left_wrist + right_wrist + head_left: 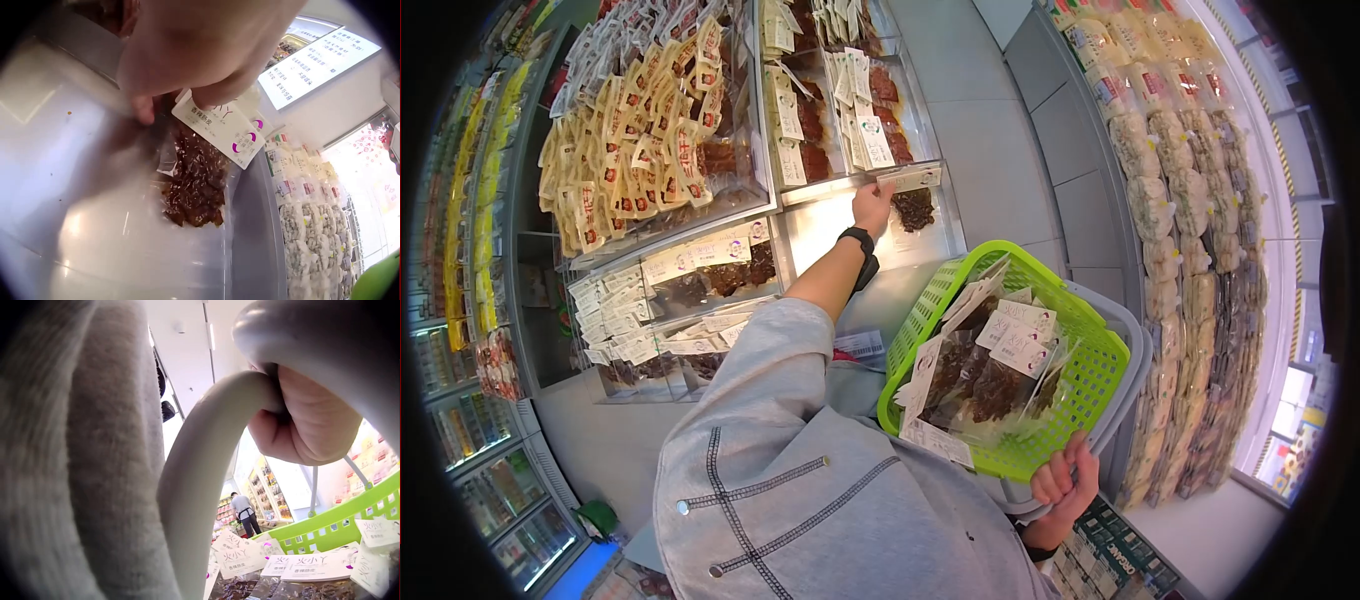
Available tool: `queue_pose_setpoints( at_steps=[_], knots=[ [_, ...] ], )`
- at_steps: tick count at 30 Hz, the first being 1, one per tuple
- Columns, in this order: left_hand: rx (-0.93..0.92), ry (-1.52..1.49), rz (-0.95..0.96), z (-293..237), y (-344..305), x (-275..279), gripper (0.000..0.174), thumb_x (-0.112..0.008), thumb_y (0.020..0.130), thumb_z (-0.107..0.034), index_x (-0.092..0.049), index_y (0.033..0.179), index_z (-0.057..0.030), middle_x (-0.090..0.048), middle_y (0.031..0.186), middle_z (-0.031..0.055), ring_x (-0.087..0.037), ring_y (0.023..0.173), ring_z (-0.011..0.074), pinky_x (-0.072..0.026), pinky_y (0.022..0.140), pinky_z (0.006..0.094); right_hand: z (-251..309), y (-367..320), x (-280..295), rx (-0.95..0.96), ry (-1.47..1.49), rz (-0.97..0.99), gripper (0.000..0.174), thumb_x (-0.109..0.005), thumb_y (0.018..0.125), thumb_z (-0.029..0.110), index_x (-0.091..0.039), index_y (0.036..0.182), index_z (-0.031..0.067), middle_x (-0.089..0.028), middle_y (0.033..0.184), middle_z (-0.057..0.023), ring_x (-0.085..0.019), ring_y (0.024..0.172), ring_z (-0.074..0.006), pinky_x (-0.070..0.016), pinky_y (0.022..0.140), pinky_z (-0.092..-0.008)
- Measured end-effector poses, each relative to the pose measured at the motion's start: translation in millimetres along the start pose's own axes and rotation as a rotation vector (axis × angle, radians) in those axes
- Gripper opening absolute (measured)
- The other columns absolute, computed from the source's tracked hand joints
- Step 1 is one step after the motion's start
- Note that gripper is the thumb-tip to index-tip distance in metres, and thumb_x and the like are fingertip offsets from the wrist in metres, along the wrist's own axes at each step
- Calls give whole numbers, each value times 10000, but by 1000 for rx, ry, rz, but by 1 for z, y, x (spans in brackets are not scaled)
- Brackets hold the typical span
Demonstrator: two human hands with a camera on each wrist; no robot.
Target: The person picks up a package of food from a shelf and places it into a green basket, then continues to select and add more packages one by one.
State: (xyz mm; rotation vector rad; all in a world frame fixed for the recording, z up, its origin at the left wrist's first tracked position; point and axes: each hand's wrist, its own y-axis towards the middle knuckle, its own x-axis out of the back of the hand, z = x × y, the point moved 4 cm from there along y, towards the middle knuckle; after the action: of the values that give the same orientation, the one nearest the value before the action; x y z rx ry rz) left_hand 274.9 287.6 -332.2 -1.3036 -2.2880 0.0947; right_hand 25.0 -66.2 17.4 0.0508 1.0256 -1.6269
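Observation:
My left hand (872, 208) reaches into a tray (810, 245) and pinches the white card top of a clear packet of dark dried meat (913, 210). In the left wrist view, fingers of that hand (206, 56) cover one end of the card (215, 128), and the meat packet (197, 181) hangs below it against the tray wall. My right hand (1068, 482) grips the grey handles of a green shopping basket (1100, 375). Curled fingers (312, 419) wrap the handle (212, 437) in the right wrist view. Several similar carded meat packets (995, 365) fill the basket.
Behind the left hand, clear trays hold more carded packets (875, 110). A heap of cream-coloured packets (640, 140) sits at the left. Along the right stands a shelf of bagged pale goods (1170, 200). Another person (244, 512) stands in the background.

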Motion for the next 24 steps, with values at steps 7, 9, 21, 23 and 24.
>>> queue_pose_setpoints(
  at_steps=[7, 9, 21, 23, 24],
  knots=[
    [227, 29, 183, 32, 35, -14, 416, -696, 776, -299, -670, 982, 61, -696, 940, 167, -674, 847, 271, -508, 740, 342, 2, 1, -2, -8, -33, 12, 201, -442, 979, 219, -417, 836, 80, -263, 474, 41, -214, 337, -60, -215, 306, -232],
    [320, 75, 271, -12, 16, 11, 460, -687, 774, -272, -636, 1012, 118, -680, 995, 205, -674, 869, 254, -510, 733, 332, 2, 0, -4, -3, -38, -7, 205, -447, 977, 223, -414, 834, 81, -265, 476, 42, -215, 339, -60, -210, 307, -232],
    [-903, 485, 394, -235, -242, 104, 348, -687, 802, -240, -572, 1066, -46, -629, 790, 94, -605, 708, 300, -479, 609, 384, 1, 2, -10, -12, -38, 13, 212, -453, 975, 237, -409, 829, 89, -264, 488, 47, -210, 344, -53, -202, 310, -225],
    [-815, 485, 450, -222, -243, 98, 352, -680, 799, -222, -556, 1078, -47, -631, 753, 106, -609, 676, 319, -477, 592, 415, 1, 1, -9, -15, -21, 46, 208, -449, 976, 234, -409, 830, 91, -267, 490, 47, -216, 344, -53, -206, 309, -223],
    [-768, 487, 478, -219, -243, 98, 355, -677, 797, -213, -548, 1083, -48, -632, 735, 112, -611, 661, 329, -476, 584, 430, 1, 1, -9, -11, -24, 50, 207, -447, 976, 234, -409, 831, 91, -267, 490, 48, -217, 344, -52, -207, 309, -223]
  ],
)
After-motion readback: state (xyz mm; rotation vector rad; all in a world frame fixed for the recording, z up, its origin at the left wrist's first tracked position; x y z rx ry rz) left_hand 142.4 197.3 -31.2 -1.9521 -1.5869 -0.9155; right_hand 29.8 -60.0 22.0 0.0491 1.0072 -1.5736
